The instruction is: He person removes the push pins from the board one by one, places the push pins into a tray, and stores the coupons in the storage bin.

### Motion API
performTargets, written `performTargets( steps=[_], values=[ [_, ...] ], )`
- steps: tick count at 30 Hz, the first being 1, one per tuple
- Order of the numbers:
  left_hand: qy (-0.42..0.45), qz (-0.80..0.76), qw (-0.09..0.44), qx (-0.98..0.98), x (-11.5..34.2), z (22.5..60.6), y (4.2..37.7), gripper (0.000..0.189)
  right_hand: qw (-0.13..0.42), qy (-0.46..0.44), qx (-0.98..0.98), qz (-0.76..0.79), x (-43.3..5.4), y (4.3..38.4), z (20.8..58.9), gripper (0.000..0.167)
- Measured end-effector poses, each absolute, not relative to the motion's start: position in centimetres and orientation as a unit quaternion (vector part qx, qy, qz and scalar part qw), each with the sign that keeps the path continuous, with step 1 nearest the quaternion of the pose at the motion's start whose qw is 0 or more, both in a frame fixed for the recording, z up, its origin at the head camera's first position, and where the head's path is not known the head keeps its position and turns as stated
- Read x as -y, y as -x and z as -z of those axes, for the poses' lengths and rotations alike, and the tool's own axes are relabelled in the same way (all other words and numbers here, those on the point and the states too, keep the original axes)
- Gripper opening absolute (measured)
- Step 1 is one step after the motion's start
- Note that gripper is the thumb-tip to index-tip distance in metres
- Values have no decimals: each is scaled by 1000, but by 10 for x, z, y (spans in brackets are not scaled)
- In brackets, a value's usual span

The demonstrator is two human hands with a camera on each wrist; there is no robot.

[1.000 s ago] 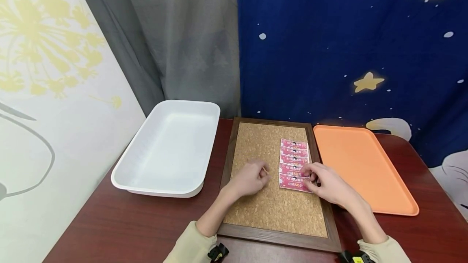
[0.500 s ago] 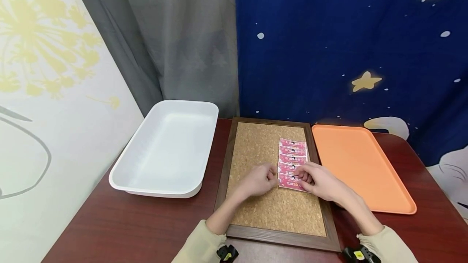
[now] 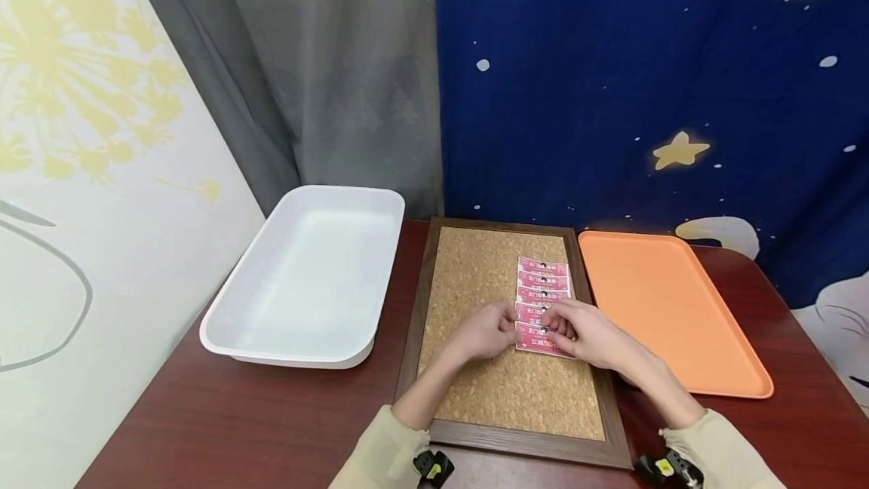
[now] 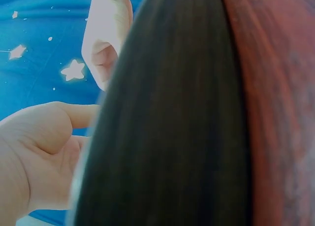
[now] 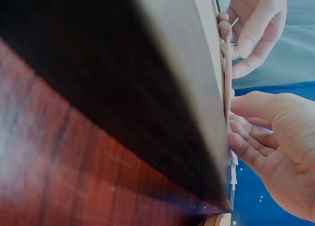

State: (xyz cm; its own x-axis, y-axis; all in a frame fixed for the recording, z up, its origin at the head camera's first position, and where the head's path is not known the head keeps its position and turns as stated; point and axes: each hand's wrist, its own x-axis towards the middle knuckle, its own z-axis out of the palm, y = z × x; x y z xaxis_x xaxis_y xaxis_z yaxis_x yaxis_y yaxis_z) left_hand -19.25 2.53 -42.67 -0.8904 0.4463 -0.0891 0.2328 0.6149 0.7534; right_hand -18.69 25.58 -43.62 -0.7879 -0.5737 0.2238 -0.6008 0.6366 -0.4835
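Head view: fingers (image 3: 562, 311) at coupons (image 3: 532, 296), grip unclear, between white basin (image 3: 322, 278) and orange tray (image 3: 668, 308).

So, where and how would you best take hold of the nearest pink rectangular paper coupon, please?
For the nearest pink coupon, probably pinch the near long edge from the near side: it faces bare tan cork board, while the far edge adjoins another coupon.
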Motion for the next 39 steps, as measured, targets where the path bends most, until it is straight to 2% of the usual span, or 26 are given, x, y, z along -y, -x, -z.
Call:
performTargets(
  steps=[9, 20, 30, 39],
  values=[
    [-169, -425, 157, -875, -26, 426, 195, 11, 4, -335, 902, -273, -255, 195, 434, 14],
    [-162, -424, 148, -879, -28, 428, 197, 11, -44, -312, 911, -268, -253, 203, 428, 12],
    [-166, -412, 130, -887, -30, 429, 198, 11, -48, -296, 914, -274, -248, 201, 427, 14],
    [-168, -412, 134, -885, -30, 431, 198, 12, -40, -282, 922, -264, -246, 200, 428, 14]
  ],
)
